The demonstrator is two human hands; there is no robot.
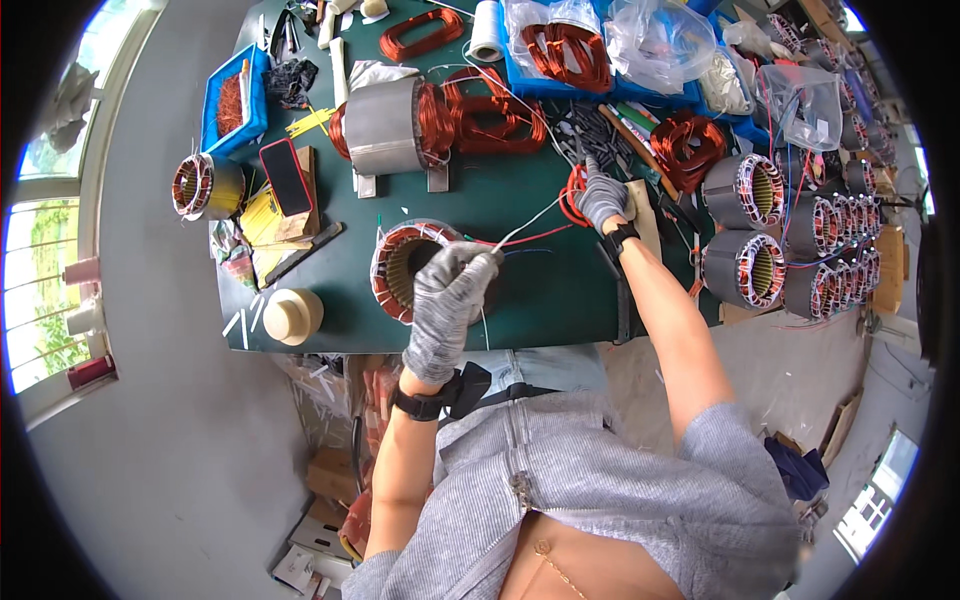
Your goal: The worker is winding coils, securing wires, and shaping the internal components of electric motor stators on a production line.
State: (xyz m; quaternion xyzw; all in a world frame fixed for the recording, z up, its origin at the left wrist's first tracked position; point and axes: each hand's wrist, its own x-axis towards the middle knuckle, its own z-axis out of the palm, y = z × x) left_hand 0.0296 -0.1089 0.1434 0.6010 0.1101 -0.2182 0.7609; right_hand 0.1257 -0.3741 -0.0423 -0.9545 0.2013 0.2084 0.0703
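My left hand, in a grey knitted glove, pinches a white cord over the near side of a wound stator. The stator lies with its round opening facing up, copper windings and white lacing around its rim; the hand covers part of it. Red and blue lead wires stretch from it to the right. My right hand, gloved too, reaches forward and closes at the red looped handles of scissors. Their blades are hard to make out among dark strips.
A larger stator with copper coils stands farther back. A phone rests on wood and yellow sheets at left. Blue bins and a white cord spool line the back. Several stators stand at right; a round cream block sits front left.
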